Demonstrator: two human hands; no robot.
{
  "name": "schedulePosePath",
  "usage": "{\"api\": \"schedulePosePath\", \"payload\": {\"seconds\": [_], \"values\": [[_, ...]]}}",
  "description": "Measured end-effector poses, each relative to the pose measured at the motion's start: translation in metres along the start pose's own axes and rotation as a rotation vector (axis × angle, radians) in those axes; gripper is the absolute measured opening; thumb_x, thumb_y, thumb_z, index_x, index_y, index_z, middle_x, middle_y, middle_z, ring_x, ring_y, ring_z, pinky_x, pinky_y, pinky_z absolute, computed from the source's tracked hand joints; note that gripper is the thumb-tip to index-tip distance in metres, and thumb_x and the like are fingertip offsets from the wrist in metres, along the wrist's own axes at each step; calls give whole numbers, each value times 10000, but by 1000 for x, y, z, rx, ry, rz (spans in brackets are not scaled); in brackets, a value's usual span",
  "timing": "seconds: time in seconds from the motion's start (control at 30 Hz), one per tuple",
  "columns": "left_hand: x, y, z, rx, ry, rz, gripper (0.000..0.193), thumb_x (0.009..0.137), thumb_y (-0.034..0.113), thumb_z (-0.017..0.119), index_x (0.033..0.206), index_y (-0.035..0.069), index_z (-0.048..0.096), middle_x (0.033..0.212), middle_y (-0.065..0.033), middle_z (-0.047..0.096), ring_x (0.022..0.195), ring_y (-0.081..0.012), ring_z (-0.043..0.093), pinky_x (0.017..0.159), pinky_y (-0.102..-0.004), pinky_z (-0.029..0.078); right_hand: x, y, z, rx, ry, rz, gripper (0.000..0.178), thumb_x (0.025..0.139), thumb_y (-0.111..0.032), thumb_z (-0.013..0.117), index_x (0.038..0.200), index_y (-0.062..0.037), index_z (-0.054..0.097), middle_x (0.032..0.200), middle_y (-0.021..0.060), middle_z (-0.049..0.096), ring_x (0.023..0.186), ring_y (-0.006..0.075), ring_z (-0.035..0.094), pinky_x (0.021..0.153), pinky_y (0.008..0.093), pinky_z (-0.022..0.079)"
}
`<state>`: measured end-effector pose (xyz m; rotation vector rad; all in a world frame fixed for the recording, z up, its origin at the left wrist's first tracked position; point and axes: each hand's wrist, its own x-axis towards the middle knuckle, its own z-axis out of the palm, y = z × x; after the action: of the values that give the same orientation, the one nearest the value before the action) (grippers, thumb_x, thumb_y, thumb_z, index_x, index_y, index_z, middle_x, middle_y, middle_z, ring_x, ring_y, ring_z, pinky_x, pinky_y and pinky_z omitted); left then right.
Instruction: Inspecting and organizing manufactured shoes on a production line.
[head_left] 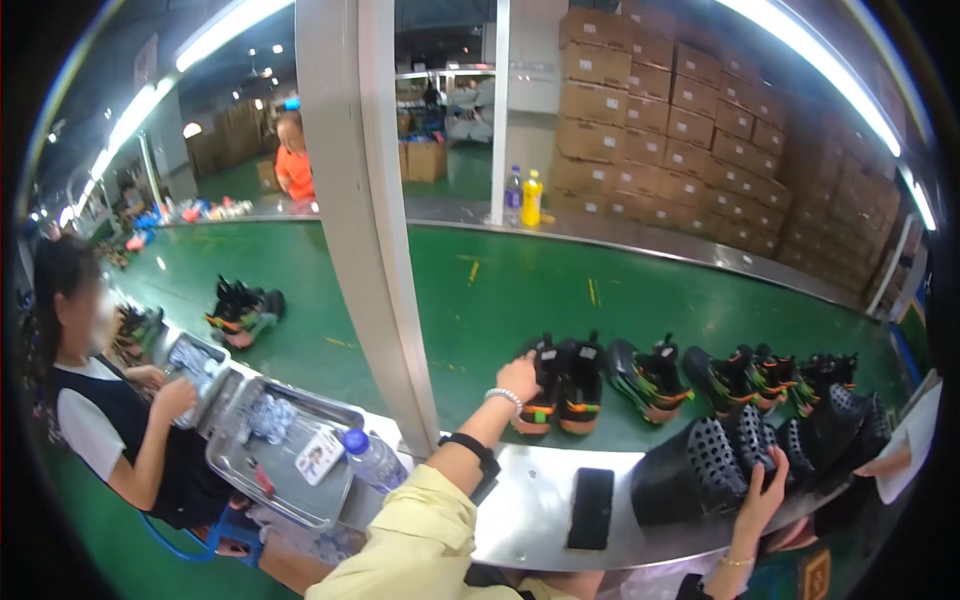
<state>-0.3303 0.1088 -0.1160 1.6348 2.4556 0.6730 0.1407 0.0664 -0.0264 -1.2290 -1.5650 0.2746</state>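
Observation:
My left hand point(518, 378), below a beaded bracelet and a black wristband, reaches over the green belt and grips a black shoe point(543, 392) with orange and green trim by its upper edge. Close beside that shoe stands its black mate point(579, 385). At the right, my right hand point(765, 490) has its fingers curled on a black piece full of round holes point(752, 440), shaped like a clog's front. Its fingertips rest on the holed surface. A larger black holed piece point(685, 475) lies against it on the left, and more such pieces point(835, 430) lie to the right.
More trimmed shoes point(650, 378) line the green conveyor belt point(500, 270). A phone point(591, 508) lies on the metal ledge point(530, 490). A white post point(365, 200) rises ahead; left are a bottle point(372, 462), a metal tray point(285, 490) and a seated co-worker point(110, 400).

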Motion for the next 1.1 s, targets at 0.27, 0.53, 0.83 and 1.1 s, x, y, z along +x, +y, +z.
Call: {"api": "schedulePosePath", "payload": {"seconds": [0.27, 0.53, 0.83, 1.1], "values": [[8, -17, 24, 81, 169, -153, 288, 964, 174, 415, 999, 36, 665, 919, -217, 690, 880, -377, 686, 778, -457, 565, 8, -14, -8, -3, -140, -1, 700, 725, -14, 725, 1348, 6, 407, 1295, 228, 539, 1268, 354, 482, 1073, 390, 326], [7, -27, 7, -56, 39, -125, 649, 654, 385, 826, 1228, 180, 604, 1021, -144, 709, 956, -355, 676, 853, -443, 542, -1, -29, -13, -79, -100, 140, 649, 715, -33, 742, 1298, 3, 459, 1234, 225, 568, 1170, 354, 535, 1037, 373, 363], [-2, -49, -1, -394, 294, -205, 780, 621, 245, 844, 1299, 88, 492, 1170, -197, 632, 1079, -371, 619, 946, -435, 493, -12, -158, 8, 461, -137, -81, 522, 785, -182, 740, 1216, 11, 518, 1105, 122, 614, 1010, 204, 607, 904, 309, 467], [-94, 36, 17, -581, 181, 90, 363, 846, 171, 679, 1173, 37, 594, 758, -97, 661, 668, -189, 633, 628, -323, 489, 17, -161, 157, -245, -519, -215, 491, 812, -355, 733, 1040, 47, 567, 821, 236, 661, 792, 396, 660, 700, 441, 525]]}}
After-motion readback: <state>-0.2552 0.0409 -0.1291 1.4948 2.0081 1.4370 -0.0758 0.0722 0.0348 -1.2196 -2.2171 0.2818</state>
